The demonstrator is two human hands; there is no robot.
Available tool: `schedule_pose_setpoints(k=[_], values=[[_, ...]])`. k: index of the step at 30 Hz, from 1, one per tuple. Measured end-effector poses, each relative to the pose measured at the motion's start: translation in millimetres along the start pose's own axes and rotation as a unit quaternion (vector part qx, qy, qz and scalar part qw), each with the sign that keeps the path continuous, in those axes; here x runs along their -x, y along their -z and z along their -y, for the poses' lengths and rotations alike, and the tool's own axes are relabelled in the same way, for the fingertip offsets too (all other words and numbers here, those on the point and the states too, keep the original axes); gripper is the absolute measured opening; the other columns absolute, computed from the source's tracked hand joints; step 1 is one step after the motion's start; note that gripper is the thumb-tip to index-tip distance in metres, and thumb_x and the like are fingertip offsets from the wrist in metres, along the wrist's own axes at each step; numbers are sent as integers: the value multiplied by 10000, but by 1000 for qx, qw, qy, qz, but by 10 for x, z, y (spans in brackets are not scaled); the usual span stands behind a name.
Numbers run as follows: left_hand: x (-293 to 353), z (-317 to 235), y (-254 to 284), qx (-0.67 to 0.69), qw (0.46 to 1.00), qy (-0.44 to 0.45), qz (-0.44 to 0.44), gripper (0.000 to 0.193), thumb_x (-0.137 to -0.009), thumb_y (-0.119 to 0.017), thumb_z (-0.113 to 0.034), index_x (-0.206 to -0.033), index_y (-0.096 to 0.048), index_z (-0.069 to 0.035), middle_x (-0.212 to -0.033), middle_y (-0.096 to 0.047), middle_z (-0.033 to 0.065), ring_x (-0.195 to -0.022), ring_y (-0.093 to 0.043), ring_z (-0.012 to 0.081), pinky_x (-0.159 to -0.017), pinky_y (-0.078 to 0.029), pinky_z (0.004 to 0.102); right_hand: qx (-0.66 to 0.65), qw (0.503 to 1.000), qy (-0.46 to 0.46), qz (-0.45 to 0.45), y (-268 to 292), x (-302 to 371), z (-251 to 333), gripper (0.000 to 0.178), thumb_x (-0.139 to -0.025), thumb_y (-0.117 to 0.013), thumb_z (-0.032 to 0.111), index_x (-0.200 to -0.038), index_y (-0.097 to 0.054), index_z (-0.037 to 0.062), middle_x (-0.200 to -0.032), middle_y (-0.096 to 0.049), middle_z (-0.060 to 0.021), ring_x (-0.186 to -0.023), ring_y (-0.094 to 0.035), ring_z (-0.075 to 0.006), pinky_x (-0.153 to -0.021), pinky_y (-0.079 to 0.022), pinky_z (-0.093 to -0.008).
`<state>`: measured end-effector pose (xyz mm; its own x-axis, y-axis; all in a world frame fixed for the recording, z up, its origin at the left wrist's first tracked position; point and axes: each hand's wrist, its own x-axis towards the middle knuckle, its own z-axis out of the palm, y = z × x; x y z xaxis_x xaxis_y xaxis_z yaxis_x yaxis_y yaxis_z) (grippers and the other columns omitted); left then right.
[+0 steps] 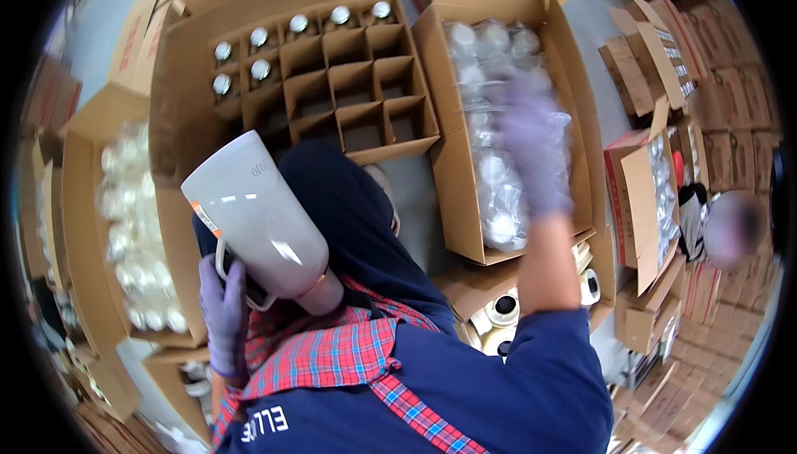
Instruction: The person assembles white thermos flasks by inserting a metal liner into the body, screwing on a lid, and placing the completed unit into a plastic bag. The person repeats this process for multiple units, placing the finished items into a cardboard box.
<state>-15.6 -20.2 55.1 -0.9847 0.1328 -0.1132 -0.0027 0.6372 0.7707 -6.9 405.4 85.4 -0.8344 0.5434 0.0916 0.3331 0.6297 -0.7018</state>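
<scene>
seven silver caps (298, 23) part-fill a partitioned brown carton (193, 126), purple-gloved left hand (222, 313) curled round a tapered grey mug's (257, 213) handle, purple-gloved right hand (535, 143) blurred, grip unclear.

Head-worn fisheye view, facing down, close

Left hand (222, 313), right hand (531, 143) lavender-gloved; navy top (498, 388), red plaid apron (332, 353).

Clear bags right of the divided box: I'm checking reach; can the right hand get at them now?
Probably yes: the right hand, though blurred, is over the bags, and their box is open.
</scene>
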Motion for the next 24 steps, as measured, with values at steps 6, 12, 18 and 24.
schedule_pose_setpoints(k=[6,12,18,24], values=[[41,-133,467,13,968,-127,215,703,-790,-509,110,-1474,-423,-23,-1480,-441,225,-1293,-529,346,-1091,-429,458,246,944,-129,176,-2256,-433,-1688,574,-988,-438,295,-1470,-385,-13,-1139,-699,-246,-1032,-708,-328,-944,-524,-463],[-692,-51,353,-367,761,-533,35,358,-868,-728,-427,-987,-566,-131,-1436,-475,192,-1378,-403,478,-1142,-266,664,193,971,-115,76,-1397,-26,-1419,695,-941,-591,407,-1491,-366,46,-1060,-693,-250,-977,-686,-403,-885,-530,-476],[-646,-820,260,104,978,-180,1,591,-800,-810,-489,-979,-670,57,-1285,-611,182,-1241,-570,344,-1084,-420,498,288,870,-177,-360,278,452,-2389,853,-755,-812,362,-1427,-441,-12,-1366,-500,-323,-1198,-531,-496,-1035,-447,-503],[-589,-63,211,230,967,35,102,373,-985,-645,-332,-722,-595,-72,-598,-490,-33,-551,-427,39,-531,-290,226,145,958,-181,-168,99,-495,-3043,477,-886,-642,312,-1254,-616,10,-1067,-666,-304,-1038,-640,-455,-961,-501,-499]])
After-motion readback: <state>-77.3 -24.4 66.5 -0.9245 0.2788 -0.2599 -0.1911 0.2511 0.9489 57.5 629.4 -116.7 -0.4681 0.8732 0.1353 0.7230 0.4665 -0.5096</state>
